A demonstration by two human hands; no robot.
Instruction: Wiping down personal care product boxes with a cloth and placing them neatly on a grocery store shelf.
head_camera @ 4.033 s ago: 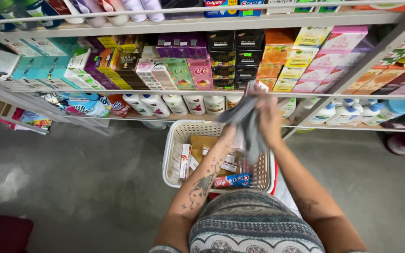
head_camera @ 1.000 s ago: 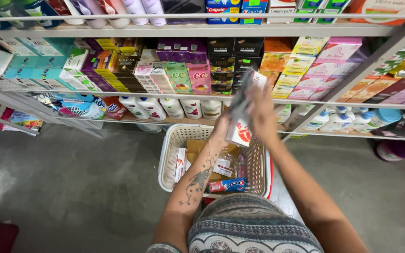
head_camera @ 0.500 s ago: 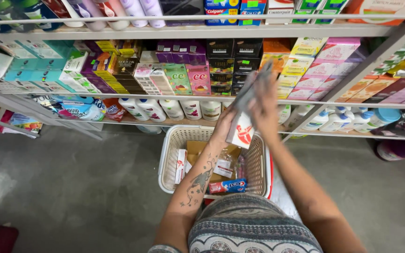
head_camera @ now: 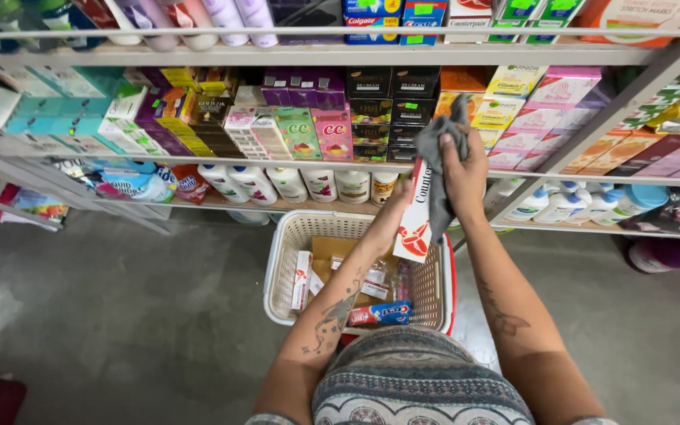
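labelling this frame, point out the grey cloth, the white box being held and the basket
grey cloth [head_camera: 437,145]: head view, upper fold above the right hand
white box [head_camera: 416,224]: head view, front face
basket [head_camera: 280,260]: head view, left wall

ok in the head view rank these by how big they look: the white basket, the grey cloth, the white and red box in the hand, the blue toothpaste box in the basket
1. white basket
2. and 3. grey cloth and white and red box: look alike, and the cloth is bunched and partly hidden, so unranked
4. blue toothpaste box

Shelves [head_camera: 301,57] of boxed cosmetics [head_camera: 332,130] and white bottles [head_camera: 318,183] above a grey floor [head_camera: 104,315].
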